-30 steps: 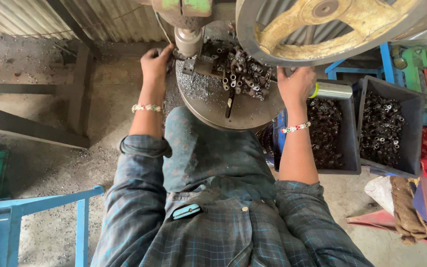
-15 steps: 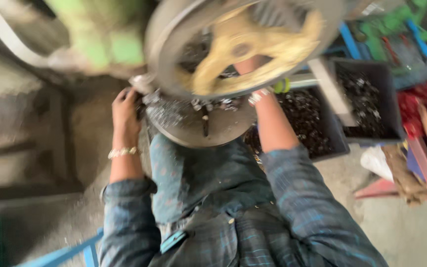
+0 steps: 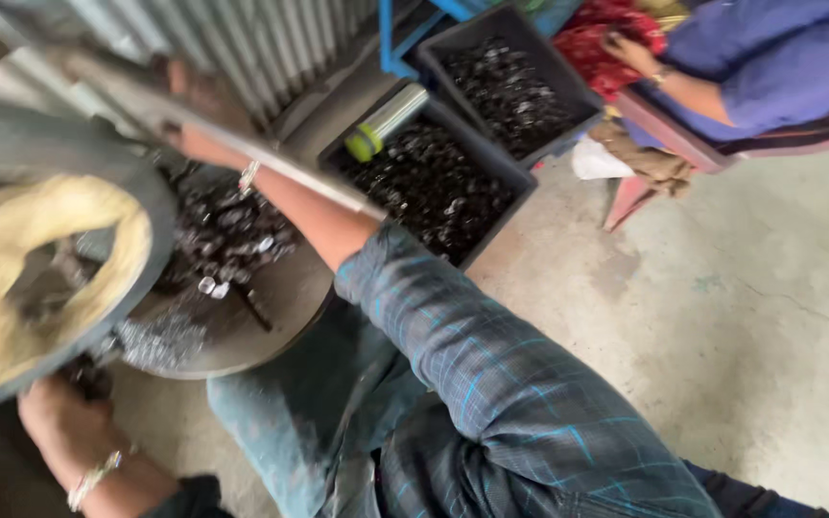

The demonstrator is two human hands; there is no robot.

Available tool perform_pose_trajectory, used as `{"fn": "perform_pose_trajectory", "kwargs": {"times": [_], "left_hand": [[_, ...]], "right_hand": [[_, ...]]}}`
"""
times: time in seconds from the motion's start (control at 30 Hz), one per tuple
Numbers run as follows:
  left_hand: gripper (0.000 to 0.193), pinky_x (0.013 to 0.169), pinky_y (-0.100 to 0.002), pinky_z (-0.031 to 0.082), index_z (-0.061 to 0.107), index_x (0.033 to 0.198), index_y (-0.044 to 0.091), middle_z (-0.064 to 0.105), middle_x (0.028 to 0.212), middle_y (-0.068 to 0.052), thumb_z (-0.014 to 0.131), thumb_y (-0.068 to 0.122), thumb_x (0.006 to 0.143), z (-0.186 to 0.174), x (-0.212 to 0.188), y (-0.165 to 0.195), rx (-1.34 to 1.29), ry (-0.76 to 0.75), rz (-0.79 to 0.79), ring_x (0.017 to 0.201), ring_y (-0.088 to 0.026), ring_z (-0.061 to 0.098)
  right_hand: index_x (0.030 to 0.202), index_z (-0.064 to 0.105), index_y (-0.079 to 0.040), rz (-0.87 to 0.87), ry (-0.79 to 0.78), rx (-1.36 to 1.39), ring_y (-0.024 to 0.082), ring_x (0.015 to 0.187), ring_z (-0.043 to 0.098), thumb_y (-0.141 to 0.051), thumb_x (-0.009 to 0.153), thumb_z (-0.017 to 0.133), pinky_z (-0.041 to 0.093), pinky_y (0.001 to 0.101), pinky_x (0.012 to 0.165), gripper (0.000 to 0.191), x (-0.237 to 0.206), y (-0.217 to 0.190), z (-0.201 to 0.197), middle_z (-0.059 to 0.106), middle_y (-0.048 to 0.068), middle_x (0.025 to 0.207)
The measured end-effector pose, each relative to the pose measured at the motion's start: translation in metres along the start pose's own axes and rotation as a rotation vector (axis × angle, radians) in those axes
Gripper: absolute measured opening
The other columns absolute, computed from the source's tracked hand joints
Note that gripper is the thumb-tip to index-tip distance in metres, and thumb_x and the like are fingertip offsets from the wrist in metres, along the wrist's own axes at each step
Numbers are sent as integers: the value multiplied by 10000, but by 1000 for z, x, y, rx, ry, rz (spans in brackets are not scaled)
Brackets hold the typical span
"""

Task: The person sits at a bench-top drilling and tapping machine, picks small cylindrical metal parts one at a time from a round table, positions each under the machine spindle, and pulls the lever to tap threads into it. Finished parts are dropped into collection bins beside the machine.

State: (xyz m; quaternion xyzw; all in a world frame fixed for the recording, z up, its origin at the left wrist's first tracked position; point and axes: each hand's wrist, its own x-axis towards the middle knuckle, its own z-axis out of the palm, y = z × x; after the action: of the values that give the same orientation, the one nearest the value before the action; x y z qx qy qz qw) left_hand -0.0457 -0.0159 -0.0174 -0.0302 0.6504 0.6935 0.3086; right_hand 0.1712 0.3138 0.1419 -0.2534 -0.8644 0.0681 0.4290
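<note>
My right hand [image 3: 199, 101] reaches out over a pile of small dark metal parts [image 3: 227, 230] on a round metal table [image 3: 271, 317]. A blurred grey bar [image 3: 271, 163] crosses in front of it and hides the fingers. A beaded bracelet [image 3: 247, 177] is on that wrist. My left hand [image 3: 59, 422] is at the table's near left edge, its fingers hidden under a big grey handwheel with yellow spokes [image 3: 40, 278]. What either hand holds is not visible.
Two dark crates of metal parts [image 3: 434, 182] [image 3: 510, 86] stand right of the table, with a green-capped steel bottle [image 3: 386, 120] on one rim. Another person in blue [image 3: 760, 58] sits at the top right by red cloth. A corrugated metal wall [image 3: 271, 38] stands behind; the floor [image 3: 722, 317] is concrete.
The view has swung and tilted hard to the right, so the wheel now sits at the left. My right hand has gone further out over the parts; my left stays at the table edge.
</note>
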Motion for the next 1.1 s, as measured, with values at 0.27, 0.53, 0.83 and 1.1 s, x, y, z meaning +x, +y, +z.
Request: {"fn": "perform_pose_trajectory", "kwargs": {"times": [0.27, 0.53, 0.83, 1.1], "left_hand": [[288, 371, -231, 258, 598, 1203, 238, 637, 941, 73, 558, 456, 1020, -19, 7, -11, 124, -54, 187, 582, -67, 482], [327, 657, -268, 532, 653, 1286, 73, 717, 1101, -23, 654, 270, 1025, -7, -7, -14, -103, -144, 328, 858, -124, 686], [70, 706, -224, 498, 685, 1056, 51, 684, 1012, -9, 627, 90, 1053, 29, -63, 20, -103, -224, 400, 828, -110, 637], [102, 730, -245, 521, 688, 1045, 70, 692, 1007, -11, 667, 158, 996, 50, -91, 33, -84, -149, 450, 846, -118, 645]], "right_hand": [[1421, 414, -48, 51, 85, 27, 212, 794, 691, -116, 1002, 568, 573, 355, 733, 452, 30, 0, -3, 632, 176, 1205], [1563, 228, -4, 319, -255, 93, 207, 607, 590, -373, 951, 704, 487, 376, 493, 859, -80, 5, -8, 618, 92, 834], [1284, 380, -49, 164, -209, -59, 239, 600, 606, -368, 927, 706, 500, 391, 551, 579, -156, 8, -55, 628, 114, 817], [1222, 376, -51, 137, -84, -34, 287, 658, 643, -321, 891, 698, 525, 418, 593, 535, -156, 12, -30, 636, 136, 816]]}}
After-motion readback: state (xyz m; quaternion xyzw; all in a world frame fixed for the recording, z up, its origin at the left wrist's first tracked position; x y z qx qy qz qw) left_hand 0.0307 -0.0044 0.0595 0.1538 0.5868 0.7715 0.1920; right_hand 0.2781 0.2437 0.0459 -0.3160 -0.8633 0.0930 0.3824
